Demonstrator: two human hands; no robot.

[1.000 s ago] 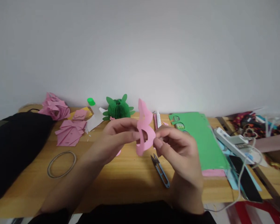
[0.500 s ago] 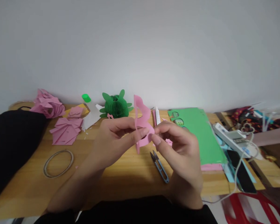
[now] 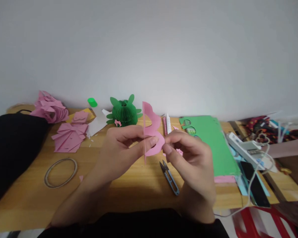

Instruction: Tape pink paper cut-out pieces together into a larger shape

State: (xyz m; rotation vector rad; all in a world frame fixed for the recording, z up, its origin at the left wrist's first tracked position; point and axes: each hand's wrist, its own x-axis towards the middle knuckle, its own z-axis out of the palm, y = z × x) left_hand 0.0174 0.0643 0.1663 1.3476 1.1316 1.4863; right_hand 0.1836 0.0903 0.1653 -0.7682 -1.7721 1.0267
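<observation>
A folded pink paper cutout (image 3: 152, 114) with scalloped edges and curved holes is held upright above the table. My left hand (image 3: 125, 143) pinches it near the fold, thumb in front. With thumb and fingertips, my right hand (image 3: 188, 158) grips the rounded right edge. Below the paper lie blue thread snips (image 3: 171, 178), blades pointing away from me. Behind my left hand stands a green pleated paper ball (image 3: 125, 112) with leaf-shaped pieces and a small pink bow (image 3: 117, 123). Past my right hand lie a white glue tube (image 3: 168, 123) and small pink scraps (image 3: 179, 152).
Pink paper scraps (image 3: 71, 137) and a crumpled pink heap (image 3: 49, 109) lie at left, near a green-capped bottle (image 3: 92, 102). A silvery ring (image 3: 61, 173) is in front. Right are green sheets (image 3: 208, 145), a power strip (image 3: 245, 150) and a phone (image 3: 255, 185). A black item (image 3: 15, 152) covers the left edge.
The pink cutout has turned slightly, its fold now more edge-on. Both hands keep their pinch in nearly the same place. The camera view has shifted a little.
</observation>
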